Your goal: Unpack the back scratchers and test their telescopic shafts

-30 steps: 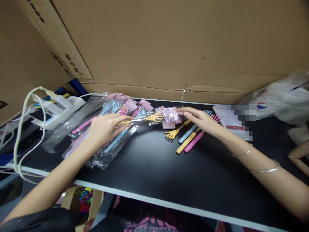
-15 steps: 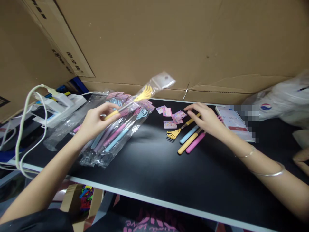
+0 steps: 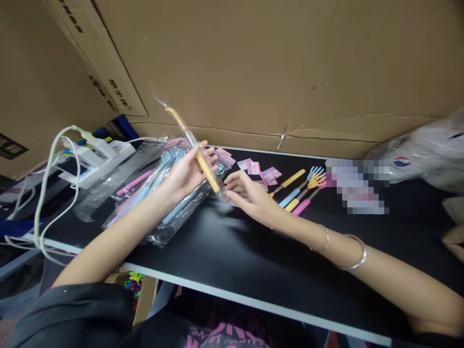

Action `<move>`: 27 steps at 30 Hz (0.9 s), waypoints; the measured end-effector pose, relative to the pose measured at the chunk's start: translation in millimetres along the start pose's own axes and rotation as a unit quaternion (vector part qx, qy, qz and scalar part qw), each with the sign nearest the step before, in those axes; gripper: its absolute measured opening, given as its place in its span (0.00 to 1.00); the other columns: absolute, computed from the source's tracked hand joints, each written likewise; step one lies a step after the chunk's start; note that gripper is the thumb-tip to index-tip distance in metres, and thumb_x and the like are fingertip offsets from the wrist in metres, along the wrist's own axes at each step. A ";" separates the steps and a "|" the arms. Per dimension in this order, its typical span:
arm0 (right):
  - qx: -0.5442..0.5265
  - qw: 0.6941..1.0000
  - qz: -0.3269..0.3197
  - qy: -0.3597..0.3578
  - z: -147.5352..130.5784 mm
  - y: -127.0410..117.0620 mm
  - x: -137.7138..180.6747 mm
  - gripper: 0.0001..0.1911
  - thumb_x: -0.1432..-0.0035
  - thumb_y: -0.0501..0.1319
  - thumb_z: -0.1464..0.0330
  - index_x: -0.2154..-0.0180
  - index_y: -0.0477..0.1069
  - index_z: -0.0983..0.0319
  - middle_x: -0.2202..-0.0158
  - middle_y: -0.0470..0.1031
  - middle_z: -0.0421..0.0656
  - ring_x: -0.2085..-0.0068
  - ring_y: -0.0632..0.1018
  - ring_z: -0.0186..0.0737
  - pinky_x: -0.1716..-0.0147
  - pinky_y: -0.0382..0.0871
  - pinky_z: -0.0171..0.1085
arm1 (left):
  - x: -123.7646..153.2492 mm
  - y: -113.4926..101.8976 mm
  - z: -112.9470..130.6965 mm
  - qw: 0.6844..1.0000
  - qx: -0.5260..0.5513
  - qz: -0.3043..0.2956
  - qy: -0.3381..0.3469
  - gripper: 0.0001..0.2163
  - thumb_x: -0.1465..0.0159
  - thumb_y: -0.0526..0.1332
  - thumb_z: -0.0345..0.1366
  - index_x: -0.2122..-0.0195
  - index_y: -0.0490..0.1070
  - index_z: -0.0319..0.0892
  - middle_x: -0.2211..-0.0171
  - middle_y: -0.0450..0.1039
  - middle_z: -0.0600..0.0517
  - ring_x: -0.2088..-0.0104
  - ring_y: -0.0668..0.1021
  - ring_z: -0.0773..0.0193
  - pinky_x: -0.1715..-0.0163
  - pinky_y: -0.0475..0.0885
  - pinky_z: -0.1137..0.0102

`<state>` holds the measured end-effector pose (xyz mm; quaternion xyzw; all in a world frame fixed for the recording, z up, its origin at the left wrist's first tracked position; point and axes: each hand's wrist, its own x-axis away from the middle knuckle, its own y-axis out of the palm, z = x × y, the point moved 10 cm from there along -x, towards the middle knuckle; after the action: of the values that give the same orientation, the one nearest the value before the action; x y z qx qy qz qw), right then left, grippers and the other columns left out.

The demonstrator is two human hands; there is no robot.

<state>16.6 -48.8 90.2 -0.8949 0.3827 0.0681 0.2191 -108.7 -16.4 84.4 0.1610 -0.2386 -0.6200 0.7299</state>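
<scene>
My left hand [image 3: 190, 171] grips a yellow back scratcher [image 3: 206, 171] in a clear plastic sleeve, thumb across its handle and fingers spread behind. The scratcher slants, its claw end up and left. At its lower end, the fingers of my right hand [image 3: 250, 195] close on the sleeve's loose tip [image 3: 222, 195]. Under my left hand lie several bagged back scratchers [image 3: 177, 210] in blue, pink and purple. Right of my right hand, several unbagged ones rest on the black table, among them a yellow claw [image 3: 317, 180] and a pink handle [image 3: 301, 207].
Small pink printed cards [image 3: 270, 175] lie behind my right hand. A white power strip [image 3: 105, 164] with cables stands left. Cardboard [image 3: 235, 72] walls the back. At right are a blurred-out flat object [image 3: 357, 188], a plastic bag [image 3: 435, 150] and part of another hand [image 3: 455, 241].
My left hand has moved right and turned the bagged yellow scratcher so its handle points down-right. My right hand has left the loose scratchers and come left to the sleeve's end.
</scene>
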 end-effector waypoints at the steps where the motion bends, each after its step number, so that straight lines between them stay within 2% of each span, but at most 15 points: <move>1: 0.006 1.000 0.015 -0.006 0.4 -2.7 0.6 0.07 0.38 0.54 0.67 0.59 0.58 0.60 0.62 0.71 0.44 0.62 0.76 0.35 0.59 0.72 0.39 | 0.5 -1.7 -6.1 1.000 0.016 0.009 -0.010 0.11 0.30 0.48 0.35 0.56 0.68 0.42 0.64 0.74 0.53 0.64 0.77 0.68 0.55 0.72 0.67; 7: 0.063 0.998 0.001 -0.003 5.1 2.9 3.0 0.07 0.41 0.56 0.70 0.59 0.63 0.61 0.62 0.73 0.43 0.63 0.76 0.35 0.60 0.71 0.38 | 5.1 1.5 -16.6 0.998 0.060 0.015 -0.011 0.14 0.29 0.45 0.41 0.54 0.67 0.44 0.59 0.74 0.52 0.62 0.77 0.66 0.55 0.72 0.65; 12: 0.029 0.999 0.007 0.045 13.6 10.3 -4.0 0.11 0.43 0.59 0.63 0.60 0.63 0.61 0.62 0.74 0.43 0.65 0.76 0.34 0.63 0.71 0.37 | 17.3 15.8 -17.3 0.998 0.055 -0.014 0.019 0.17 0.29 0.44 0.46 0.51 0.67 0.44 0.52 0.71 0.49 0.54 0.76 0.64 0.53 0.71 0.68; 14: 0.044 0.997 0.012 0.057 16.8 12.4 -7.7 0.13 0.45 0.62 0.61 0.62 0.62 0.61 0.63 0.74 0.43 0.66 0.76 0.34 0.66 0.70 0.36 | 22.6 20.7 -15.8 0.998 0.045 -0.024 0.039 0.18 0.30 0.45 0.46 0.50 0.66 0.44 0.50 0.70 0.49 0.51 0.75 0.64 0.51 0.70 0.68; 17: 0.098 0.993 0.003 0.062 19.1 15.7 -9.5 0.12 0.44 0.61 0.61 0.65 0.62 0.61 0.67 0.74 0.40 0.69 0.75 0.34 0.68 0.67 0.34 | 25.9 23.7 -10.6 0.997 0.026 -0.037 0.065 0.18 0.30 0.45 0.45 0.49 0.67 0.43 0.53 0.71 0.49 0.52 0.75 0.64 0.51 0.70 0.68; 19: 0.142 0.987 -0.016 0.072 19.8 17.2 -6.2 0.10 0.42 0.59 0.61 0.66 0.62 0.60 0.70 0.74 0.39 0.69 0.74 0.34 0.69 0.65 0.34 | 24.4 19.9 0.8 0.995 0.017 -0.033 0.095 0.17 0.29 0.46 0.44 0.49 0.67 0.43 0.56 0.73 0.50 0.55 0.76 0.65 0.53 0.71 0.69; 22: 0.175 0.980 -0.043 0.088 16.2 15.5 4.5 0.09 0.39 0.56 0.61 0.66 0.60 0.60 0.70 0.74 0.39 0.69 0.75 0.34 0.69 0.63 0.34 | 21.1 7.4 31.0 0.986 0.022 -0.008 0.163 0.14 0.29 0.46 0.40 0.51 0.68 0.44 0.63 0.73 0.52 0.63 0.76 0.69 0.59 0.71 0.72; 24: 0.152 0.981 -0.060 0.102 11.1 13.6 13.7 0.08 0.36 0.52 0.62 0.64 0.58 0.59 0.69 0.74 0.38 0.72 0.75 0.32 0.69 0.64 0.34 | 19.8 -2.9 54.1 0.979 0.043 0.011 0.198 0.13 0.28 0.45 0.39 0.53 0.67 0.45 0.66 0.72 0.55 0.68 0.74 0.71 0.62 0.69 0.75; 27: 0.077 0.983 -0.101 0.135 3.9 14.0 31.5 0.08 0.33 0.47 0.61 0.61 0.56 0.59 0.68 0.75 0.37 0.79 0.73 0.28 0.72 0.65 0.32 | 20.2 -25.6 91.9 0.966 0.078 0.060 0.238 0.13 0.28 0.44 0.41 0.54 0.65 0.44 0.70 0.68 0.58 0.72 0.70 0.74 0.68 0.66 0.77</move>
<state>28.8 -76.3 72.8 -0.9102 0.3206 -0.1053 0.2400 -177.9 -35.2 150.5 0.3457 -0.1144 -0.4987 0.7866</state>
